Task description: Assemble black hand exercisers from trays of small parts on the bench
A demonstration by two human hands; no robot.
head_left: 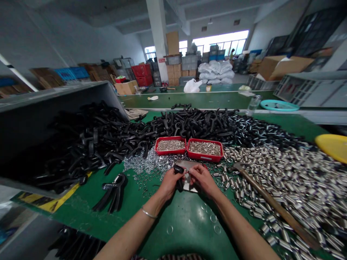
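Black handle [178, 169] in the left hand [169, 182], at the centre of the tabletop [187, 220], above the left edge of a metal plate [190, 187]. Its upper end and a lower stretch show; the middle is covered by the fingers. Left hand: closed around the handle, fingers wrapped, thumb toward the plate. Right hand [204, 179]: thumb and fingertips brought close together beside the handle; whether they pinch a small piece cannot be told, the spot being too small and partly blocked. Plate largely masked by both hands.

Just beyond: two red trays [196, 156] side by side, filled with small metal pieces, individual shapes hard to resolve. Loose washers [141, 167] to the left; several thin rings lie nearer the wearer.

Right: heap of metal cylinders [295, 177], running out of frame; a hammer [271, 200] lies across it, head toward the plate. Left: a few black handles on the tabletop, overlapping, count uncertain. Farther left, a grey crate [115, 103] on its side, cut off by the frame, its interior dark. Yellow basin [333, 147] cropped at the right edge.
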